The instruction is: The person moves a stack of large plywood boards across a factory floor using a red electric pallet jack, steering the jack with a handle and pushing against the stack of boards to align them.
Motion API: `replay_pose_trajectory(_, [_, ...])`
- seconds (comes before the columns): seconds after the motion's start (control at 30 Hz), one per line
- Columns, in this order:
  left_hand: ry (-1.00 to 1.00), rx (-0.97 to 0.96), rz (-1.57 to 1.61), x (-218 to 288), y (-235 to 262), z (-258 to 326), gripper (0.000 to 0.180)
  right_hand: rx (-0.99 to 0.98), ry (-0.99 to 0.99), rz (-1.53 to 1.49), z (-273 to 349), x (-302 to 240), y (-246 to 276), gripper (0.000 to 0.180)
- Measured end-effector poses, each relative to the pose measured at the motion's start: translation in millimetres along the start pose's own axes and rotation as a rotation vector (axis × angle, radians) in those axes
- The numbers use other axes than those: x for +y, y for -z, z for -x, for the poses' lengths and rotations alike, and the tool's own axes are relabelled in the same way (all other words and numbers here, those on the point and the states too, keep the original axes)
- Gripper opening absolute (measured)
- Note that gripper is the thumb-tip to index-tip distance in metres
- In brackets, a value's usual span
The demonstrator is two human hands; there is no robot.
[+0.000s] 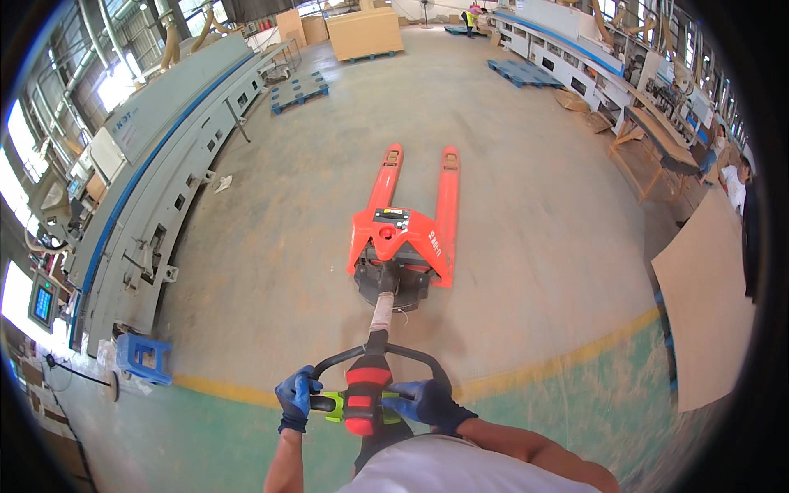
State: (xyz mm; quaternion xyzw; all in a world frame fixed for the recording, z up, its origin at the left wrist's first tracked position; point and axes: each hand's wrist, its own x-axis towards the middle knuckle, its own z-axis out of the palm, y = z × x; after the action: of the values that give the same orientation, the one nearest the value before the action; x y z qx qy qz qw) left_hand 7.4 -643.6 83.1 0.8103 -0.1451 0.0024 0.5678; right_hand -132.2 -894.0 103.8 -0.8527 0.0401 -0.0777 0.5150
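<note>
Both gloved hands wrapped around the handle loop of a red pallet jack.
Left hand and right hand grip evenly — best kept level, forks straight — on bare concrete.

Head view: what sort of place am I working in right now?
Most likely a factory or workshop floor. Both gloved hands grip the handle of an orange pallet jack on bare concrete, a long grey production machine runs along the left, and blue pallets lie beyond.
</note>
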Motion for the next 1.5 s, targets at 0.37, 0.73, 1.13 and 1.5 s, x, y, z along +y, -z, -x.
replay_pose_trajectory(0.37, [-0.036, -0.072, 0.126, -24.7, -29.8, -138.0, 0.040, 0.065, -0.060, 0.030, -104.9, 14.4, 20.1, 0.039])
replay_pose_trajectory(0.73, [-0.137, -0.269, 0.082, -45.2, -80.5, -288.5, 0.030, 0.118, -0.189, -0.035, -220.3, 52.7, 46.5, 0.034])
replay_pose_trajectory(1.13, [0.020, -0.244, 0.049, -32.3, -131.5, -466.7, 0.034, 0.256, -0.174, -0.054, -377.5, 76.0, 80.7, 0.044])
replay_pose_trajectory(1.5, [-0.035, -0.208, 0.070, -11.0, -260.8, -532.0, 0.028, 0.135, -0.248, -0.009, -447.8, 162.7, 198.3, 0.041])
